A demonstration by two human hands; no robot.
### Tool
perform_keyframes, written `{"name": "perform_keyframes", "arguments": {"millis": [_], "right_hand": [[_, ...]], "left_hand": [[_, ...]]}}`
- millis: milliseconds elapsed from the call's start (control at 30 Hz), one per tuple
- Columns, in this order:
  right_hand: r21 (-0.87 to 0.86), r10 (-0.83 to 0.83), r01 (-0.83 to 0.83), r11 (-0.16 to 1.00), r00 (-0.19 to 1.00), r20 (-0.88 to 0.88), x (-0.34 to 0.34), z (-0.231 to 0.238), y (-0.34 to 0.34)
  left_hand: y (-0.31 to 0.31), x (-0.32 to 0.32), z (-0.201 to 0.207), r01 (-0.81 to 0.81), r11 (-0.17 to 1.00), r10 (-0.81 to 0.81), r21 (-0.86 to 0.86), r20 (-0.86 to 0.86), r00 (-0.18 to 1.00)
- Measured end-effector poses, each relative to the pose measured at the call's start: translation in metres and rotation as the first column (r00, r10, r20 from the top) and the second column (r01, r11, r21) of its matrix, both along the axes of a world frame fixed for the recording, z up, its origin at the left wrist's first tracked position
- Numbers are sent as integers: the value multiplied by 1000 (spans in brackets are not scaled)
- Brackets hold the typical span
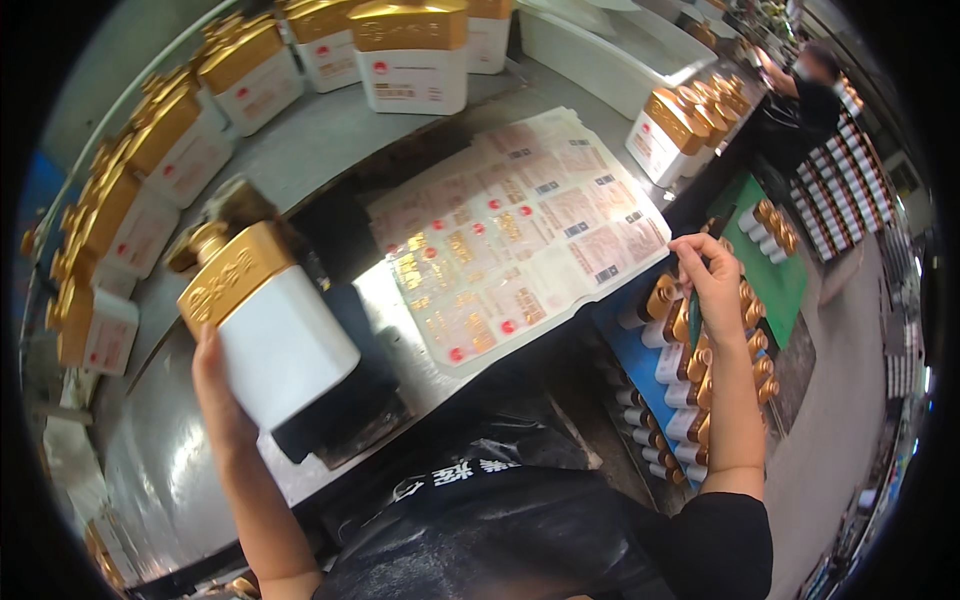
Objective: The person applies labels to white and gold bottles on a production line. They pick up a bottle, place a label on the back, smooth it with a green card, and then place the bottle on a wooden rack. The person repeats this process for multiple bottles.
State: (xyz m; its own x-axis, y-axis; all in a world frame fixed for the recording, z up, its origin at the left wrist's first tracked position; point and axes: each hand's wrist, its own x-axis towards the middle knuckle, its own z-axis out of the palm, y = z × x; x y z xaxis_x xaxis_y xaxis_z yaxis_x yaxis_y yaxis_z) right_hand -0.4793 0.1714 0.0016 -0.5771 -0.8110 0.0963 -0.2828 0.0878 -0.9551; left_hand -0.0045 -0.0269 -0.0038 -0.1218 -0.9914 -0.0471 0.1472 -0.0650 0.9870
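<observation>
Over a metal bench (160, 450) tilts a bottle (290, 345), gold shoulder embossed with characters, white front blank, its side clamped by the left hand (222, 400). The right hand (712, 285) clasps a green tool (694, 318), fingertips together at the corner of a sheet (545, 235) printed with red-and-gold labels.

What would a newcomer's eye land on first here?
Probably the gold-and-white bottle in the left hand, at the picture's left. Next, the pale printed sheet in the centre, with the right hand at its right corner. Then the gold-topped bottles curving along the picture's left and top.
</observation>
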Motion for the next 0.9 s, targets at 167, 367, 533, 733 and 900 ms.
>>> {"name": "perform_keyframes", "arguments": {"millis": [167, 367, 533, 733, 900], "right_hand": [[178, 63, -45, 983, 993, -98, -9, -8, -28], [296, 351, -242, 924, 843, -407, -31, -8, -142], [349, 397, -227, 909, 722, -566, -83, -35, -246], [463, 534, -284, 840, 582, -613, -107, -64, -318], [527, 633, -368, 766, 573, -520, -113, -66, -341]], "left_hand": [[2, 7, -2, -113, 991, 113, 76, -3, 994], [9, 13, 11, -227, 973, 226, 46, 36, 974], [0, 37, -5, -330, 937, 302, 118, 206, 931], [8, 51, 2, -359, 927, 346, 107, 122, 930], [4, 54, 11, -298, 954, 294, 2, 156, 943]]}}
